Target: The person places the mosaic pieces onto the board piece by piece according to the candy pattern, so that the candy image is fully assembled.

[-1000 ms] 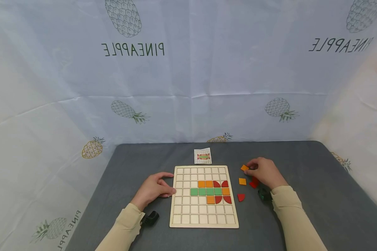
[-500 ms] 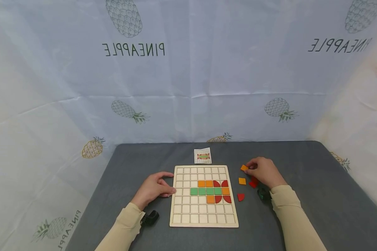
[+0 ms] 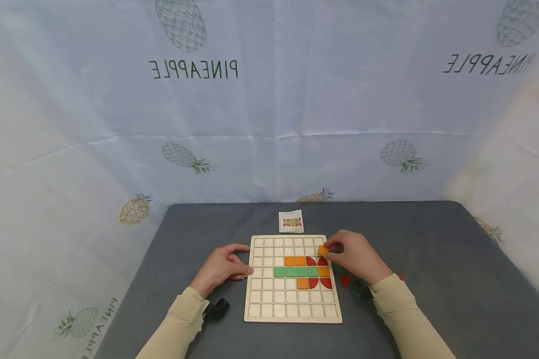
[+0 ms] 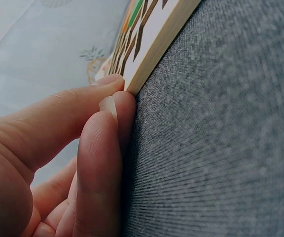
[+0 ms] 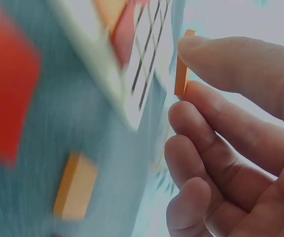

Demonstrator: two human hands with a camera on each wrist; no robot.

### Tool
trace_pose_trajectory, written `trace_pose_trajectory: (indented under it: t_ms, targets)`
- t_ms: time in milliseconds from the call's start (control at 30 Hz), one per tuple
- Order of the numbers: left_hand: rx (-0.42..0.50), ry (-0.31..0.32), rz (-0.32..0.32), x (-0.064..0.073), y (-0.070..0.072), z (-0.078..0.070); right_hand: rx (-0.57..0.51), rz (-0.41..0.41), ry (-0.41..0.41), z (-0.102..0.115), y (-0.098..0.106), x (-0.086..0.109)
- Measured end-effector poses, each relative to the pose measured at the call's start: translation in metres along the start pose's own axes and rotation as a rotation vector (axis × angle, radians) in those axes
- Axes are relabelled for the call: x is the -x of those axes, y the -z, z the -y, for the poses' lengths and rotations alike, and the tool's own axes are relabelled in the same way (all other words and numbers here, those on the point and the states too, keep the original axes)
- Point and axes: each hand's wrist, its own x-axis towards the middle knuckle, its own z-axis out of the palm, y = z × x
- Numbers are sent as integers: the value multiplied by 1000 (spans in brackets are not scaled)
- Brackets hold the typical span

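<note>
My right hand (image 3: 357, 254) pinches an orange square tile (image 3: 323, 250) between thumb and index finger. In the right wrist view the tile (image 5: 182, 69) stands on edge in the fingertips, with the other fingers curled below. It is over the upper right part of a wooden grid board (image 3: 278, 311). On the board lie a row of green square tiles (image 3: 289, 271), several orange squares (image 3: 302, 283) and red quarter-round tiles (image 3: 326, 283). My left hand (image 3: 220, 269) holds the board's left edge, thumb on top and a finger against its side (image 4: 124, 108).
A small pattern card (image 3: 291, 222) lies behind the board. Red tiles (image 3: 345, 280) lie on the dark grey table (image 3: 206, 219) right of the board. A loose orange tile (image 5: 75, 185) shows in the right wrist view. A pineapple-print cloth (image 3: 269, 99) hangs behind.
My right hand has moved left from the loose tiles to above the board's upper right, carrying the orange tile. The left hand has stayed at the board's left edge.
</note>
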Motion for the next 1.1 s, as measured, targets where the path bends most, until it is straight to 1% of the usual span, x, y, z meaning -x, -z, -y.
trace_pose_trajectory:
  t_ms: [133, 233, 400, 667, 767, 1000, 1100]
  targets:
    - [11, -3, 5, 0, 2, -1, 11, 35, 53, 21, -10, 7]
    - [17, -5, 10, 0, 2, -1, 26, 61, 117, 33, -19, 11]
    - [14, -2, 8, 0, 1, -1, 60, 74, 222, 43, -32, 16]
    - [12, 2, -1, -1, 1, 0, 68, 93, 325, 53, -47, 22]
    - [15, 1, 2, -1, 2, 0, 91, 88, 339, 55, -51, 22]
    - [15, -4, -1, -2, 2, 0, 103, 94, 330, 58, -55, 22]
    - [17, -4, 0, -3, 1, 1, 117, 83, 334, 59, -55, 22]
